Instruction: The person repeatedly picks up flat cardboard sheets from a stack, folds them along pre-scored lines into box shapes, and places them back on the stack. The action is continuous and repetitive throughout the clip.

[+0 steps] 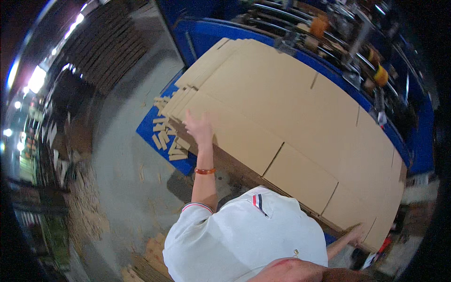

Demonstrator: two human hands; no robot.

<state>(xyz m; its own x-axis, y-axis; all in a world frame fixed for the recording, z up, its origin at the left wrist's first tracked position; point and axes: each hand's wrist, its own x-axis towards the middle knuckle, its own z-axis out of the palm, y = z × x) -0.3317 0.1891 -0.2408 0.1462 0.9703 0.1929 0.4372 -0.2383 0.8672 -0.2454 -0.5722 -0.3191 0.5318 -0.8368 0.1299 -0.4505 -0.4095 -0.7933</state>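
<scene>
A wide stack of flat brown cardboard sheets (263,94), with slots cut into the top one, lies in front of me. My left hand (199,129) is over the stack's left end, fingers spread apart and nothing enclosed in them. Far to the right, my right hand (355,233) rests at the near edge of the same stack. Its fingers look stretched along the board, though they are small and slightly blurred. At the left end the sheets' edges are stepped and uneven.
Small cardboard offcuts (164,136) lie on a blue platform (149,129) beside the stack's left end. Behind the stack stands a blue machine (206,30) with metal rods and rollers. More scraps litter the grey floor (122,155) on the left.
</scene>
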